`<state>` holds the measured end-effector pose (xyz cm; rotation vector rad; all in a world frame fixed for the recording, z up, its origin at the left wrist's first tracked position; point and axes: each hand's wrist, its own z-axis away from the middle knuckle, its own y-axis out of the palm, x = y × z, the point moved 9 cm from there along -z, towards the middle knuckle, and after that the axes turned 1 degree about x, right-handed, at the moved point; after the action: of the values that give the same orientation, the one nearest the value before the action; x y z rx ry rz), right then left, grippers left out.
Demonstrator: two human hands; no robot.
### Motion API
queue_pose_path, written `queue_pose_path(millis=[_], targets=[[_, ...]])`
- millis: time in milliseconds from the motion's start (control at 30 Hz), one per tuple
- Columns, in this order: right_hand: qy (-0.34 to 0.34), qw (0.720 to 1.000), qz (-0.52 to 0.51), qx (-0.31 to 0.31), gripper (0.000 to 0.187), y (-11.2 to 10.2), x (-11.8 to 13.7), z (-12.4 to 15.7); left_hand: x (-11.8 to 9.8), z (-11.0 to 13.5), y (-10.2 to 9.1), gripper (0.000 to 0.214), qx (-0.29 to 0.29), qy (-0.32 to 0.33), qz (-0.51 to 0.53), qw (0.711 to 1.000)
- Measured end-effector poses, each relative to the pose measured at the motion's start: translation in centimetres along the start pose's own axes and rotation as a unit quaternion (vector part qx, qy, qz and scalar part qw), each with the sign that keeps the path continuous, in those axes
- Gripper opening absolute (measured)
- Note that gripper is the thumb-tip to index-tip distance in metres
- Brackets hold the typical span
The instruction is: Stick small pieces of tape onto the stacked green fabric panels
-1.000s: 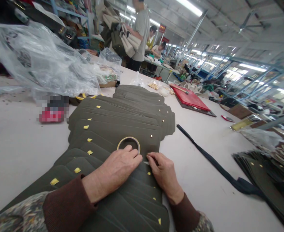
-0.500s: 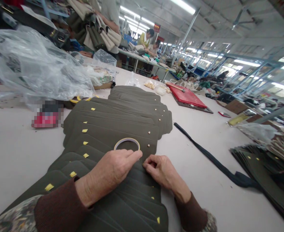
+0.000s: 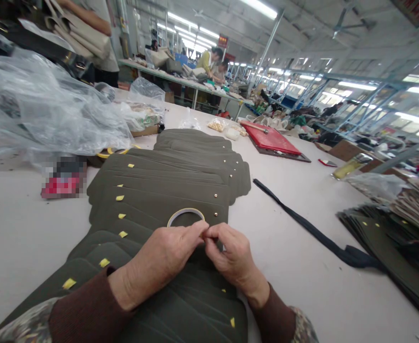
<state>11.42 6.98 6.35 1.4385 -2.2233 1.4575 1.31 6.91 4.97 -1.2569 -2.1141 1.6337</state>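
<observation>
My left hand (image 3: 170, 250) is closed on a narrow roll of yellow tape (image 3: 186, 210), whose upper arc shows above the fingers. Thumb and forefinger of my right hand (image 3: 231, 250) are pinched together and meet the left fingertips; whatever sits between them is too small to make out. Beneath both hands lie overlapping dark olive panels (image 3: 174, 183), fanned out in a long row. Small yellow tape pieces (image 3: 123, 234) mark their left side, and a few more stick near the lower right edge. Gold studs (image 3: 215, 196) dot the right edge farther up.
Crumpled clear plastic (image 3: 52, 105) covers the table's far left, near a pixelated red item (image 3: 64, 178). A red board (image 3: 272, 138) with a hammer (image 3: 255, 127) lies at the back. To the right are a dark strap (image 3: 302, 224) and a stack of olive panels (image 3: 384, 247). People work behind.
My right hand has risen from the panels' right edge and moved left to meet my left fingertips. The left hand still holds the tape roll. The view has shifted slightly.
</observation>
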Motion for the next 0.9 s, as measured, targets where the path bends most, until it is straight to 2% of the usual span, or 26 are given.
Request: queue_pose_path(millis=[100,200,233,300,367,400,467,567,633,700,800,900], targets=[[0.015,0.999,0.029,-0.037,0.017,-0.5,0.1,0.2,0.3,-0.2,0.0,0.015,0.009,-0.022,0.005,1.000],[0.120,0.991,-0.038,-0.049,0.012,-0.6,-1.1,0.2,0.2,-0.3,-0.4,0.018,-0.011,-0.021,0.015,1.000],[0.176,0.979,-0.088,-0.047,0.011,-0.4,-1.9,0.4,0.0,-0.4,-0.6,0.019,-0.023,-0.015,0.017,0.999],[0.282,0.938,-0.199,-0.042,0.009,0.5,-3.3,0.9,-0.3,-0.4,-0.9,0.022,-0.046,-0.004,0.019,0.999],[0.342,0.898,-0.273,-0.043,0.010,1.2,-4.1,1.3,-0.4,-0.4,-1.0,0.023,-0.061,0.000,0.014,0.998],[0.357,0.886,-0.291,-0.046,0.011,1.4,-4.2,1.4,-0.4,-0.4,-1.0,0.023,-0.065,-0.001,0.012,0.998],[0.367,0.880,-0.297,-0.050,0.012,1.5,-4.3,1.5,-0.3,-0.4,-0.8,0.023,-0.068,-0.005,0.009,0.998],[0.344,0.906,-0.237,-0.070,0.010,0.8,-3.8,1.5,-0.2,-0.4,-0.6,0.021,-0.071,-0.015,0.018,0.997],[0.340,0.910,-0.223,-0.076,0.009,0.7,-3.9,1.6,-0.4,-0.3,-0.7,0.020,-0.078,-0.017,0.026,0.996],[0.376,0.882,-0.275,-0.078,0.010,1.3,-5.1,2.2,-1.0,0.0,-1.0,0.020,-0.092,-0.004,0.038,0.995],[0.447,0.813,-0.355,-0.112,0.015,1.5,-8.1,3.5,-1.8,0.2,-1.3,0.018,-0.098,0.016,0.053,0.994],[0.458,0.794,-0.385,-0.109,0.025,1.2,-10.2,3.8,-1.3,-0.4,-0.4,0.016,-0.034,-0.004,-0.014,0.999]])
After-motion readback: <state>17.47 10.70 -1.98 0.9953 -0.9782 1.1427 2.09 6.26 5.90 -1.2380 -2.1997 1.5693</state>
